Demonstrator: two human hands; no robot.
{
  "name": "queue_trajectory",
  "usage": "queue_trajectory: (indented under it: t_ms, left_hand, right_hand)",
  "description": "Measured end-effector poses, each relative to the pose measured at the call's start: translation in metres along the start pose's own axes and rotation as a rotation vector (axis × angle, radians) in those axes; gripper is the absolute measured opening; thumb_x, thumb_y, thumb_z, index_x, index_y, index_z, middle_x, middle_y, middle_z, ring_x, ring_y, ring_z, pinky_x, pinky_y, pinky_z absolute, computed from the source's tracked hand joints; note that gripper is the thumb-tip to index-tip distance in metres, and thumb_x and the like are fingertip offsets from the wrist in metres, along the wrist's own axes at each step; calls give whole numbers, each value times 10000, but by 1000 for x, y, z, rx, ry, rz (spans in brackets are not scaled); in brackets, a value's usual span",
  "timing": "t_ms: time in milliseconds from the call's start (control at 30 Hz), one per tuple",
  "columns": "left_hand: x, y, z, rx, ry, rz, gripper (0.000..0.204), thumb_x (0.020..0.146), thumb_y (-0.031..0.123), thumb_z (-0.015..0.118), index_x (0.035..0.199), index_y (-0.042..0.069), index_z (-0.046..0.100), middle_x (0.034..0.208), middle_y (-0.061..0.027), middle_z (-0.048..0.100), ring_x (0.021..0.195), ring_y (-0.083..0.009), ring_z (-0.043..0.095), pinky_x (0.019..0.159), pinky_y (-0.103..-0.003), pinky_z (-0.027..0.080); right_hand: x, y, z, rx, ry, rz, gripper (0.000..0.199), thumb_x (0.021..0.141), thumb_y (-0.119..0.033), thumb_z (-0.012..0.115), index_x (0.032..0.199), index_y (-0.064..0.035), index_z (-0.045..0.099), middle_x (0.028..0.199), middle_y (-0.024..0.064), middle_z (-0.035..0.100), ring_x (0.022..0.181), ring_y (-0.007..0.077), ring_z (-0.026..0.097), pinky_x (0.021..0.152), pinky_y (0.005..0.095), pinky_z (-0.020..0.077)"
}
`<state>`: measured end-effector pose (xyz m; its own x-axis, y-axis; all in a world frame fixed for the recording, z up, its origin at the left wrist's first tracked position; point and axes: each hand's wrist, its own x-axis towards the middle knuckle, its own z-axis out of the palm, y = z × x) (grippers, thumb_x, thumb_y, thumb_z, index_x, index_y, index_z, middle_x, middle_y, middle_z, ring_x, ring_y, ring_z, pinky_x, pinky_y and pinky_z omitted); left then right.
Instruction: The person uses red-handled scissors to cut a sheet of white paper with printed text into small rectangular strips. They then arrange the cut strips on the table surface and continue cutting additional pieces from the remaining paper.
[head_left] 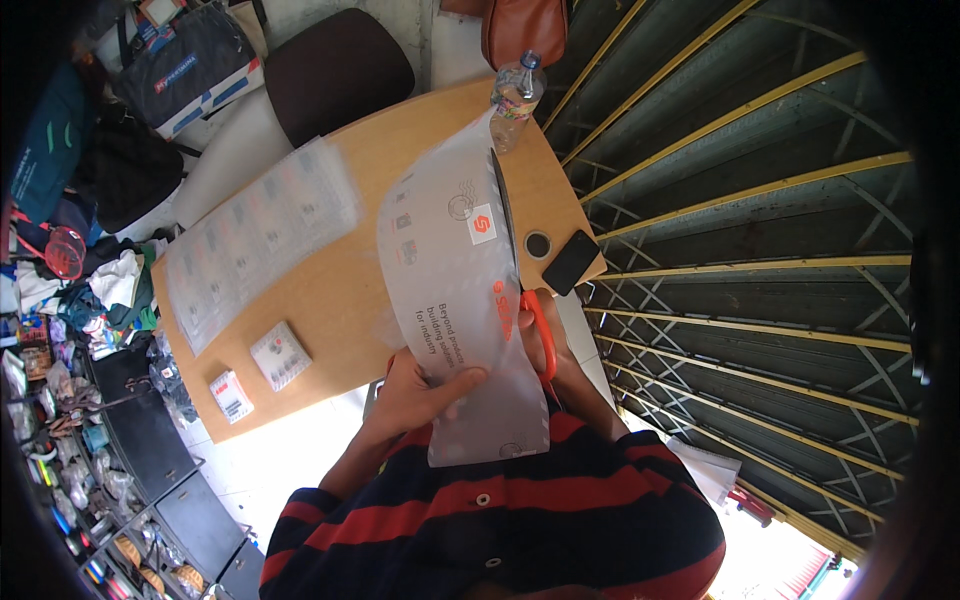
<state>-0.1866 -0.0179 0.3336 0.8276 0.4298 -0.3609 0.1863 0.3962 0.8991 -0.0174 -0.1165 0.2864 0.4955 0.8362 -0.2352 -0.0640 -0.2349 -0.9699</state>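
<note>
Left hand: the left hand [415,392] pinches the near part of a grey plastic mailer bag [460,300], thumb lying across its printed face, the other fingers hidden behind it
Right hand: the right hand [548,345] sits mostly behind the bag's right edge, fingers through the orange handles of a pair of scissors [520,270]; how far they are spread cannot be told
Scissors: the dark blades run up along the bag's right edge towards its far corner
Bag: held upright above the near right part of the table, curving from the striped shirt up to the far edge
Table: a wooden table [340,290] with a rounded far right corner; bare wood shows between the bag and the sheets on the left
Left of the bag: clear label sheets [255,240], with a small white box [280,355] and a small label pack [231,396] near the near edge
Right of the bag: a black phone [570,262] overhanging the right edge, beside a round hole [538,244]
Far corner: a plastic bottle [516,98], close to the bag's top
</note>
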Motion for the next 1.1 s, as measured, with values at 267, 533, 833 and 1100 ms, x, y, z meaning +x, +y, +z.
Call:
queue_trajectory:
  t_ms: [267, 533, 833, 1100]
  left_hand:
    - [-2, 7, 2, 7, -11, -73, 218, 827, 96, 695, 1007, -7, 628, 827, -54, 668, 570, -69, 577, 453, -209, 440]
    - [1, -10, 1, 49, 8, -25, 237, 828, 122, 701, 1009, -10, 624, 820, -58, 664, 551, -80, 572, 445, -220, 439]
    - [3, 5, -1, 99, -34, -136, 229, 838, 154, 693, 981, -15, 633, 768, -58, 658, 509, -89, 566, 447, -223, 438]
    - [5, 0, -1, 105, -54, -136, 231, 842, 160, 690, 982, -15, 634, 759, -58, 658, 504, -81, 564, 440, -221, 435]
  right_hand:
    - [4, -7, -1, -36, -2, -100, 789, 800, -752, 440, 717, 26, 548, 523, -3, 485, 474, 58, 483, 406, 240, 365]
    - [8, -14, -6, -127, -30, -57, 862, 741, -828, 392, 737, 16, 566, 631, 45, 572, 594, 100, 570, 486, 269, 436]
    - [14, -19, -14, -79, -52, -4, 748, 828, -704, 481, 732, 33, 566, 649, 36, 578, 597, 100, 572, 489, 257, 453]
    - [20, 3, -13, -89, 10, -96, 670, 909, -597, 449, 770, 45, 579, 514, 32, 515, 471, 94, 513, 424, 274, 410]
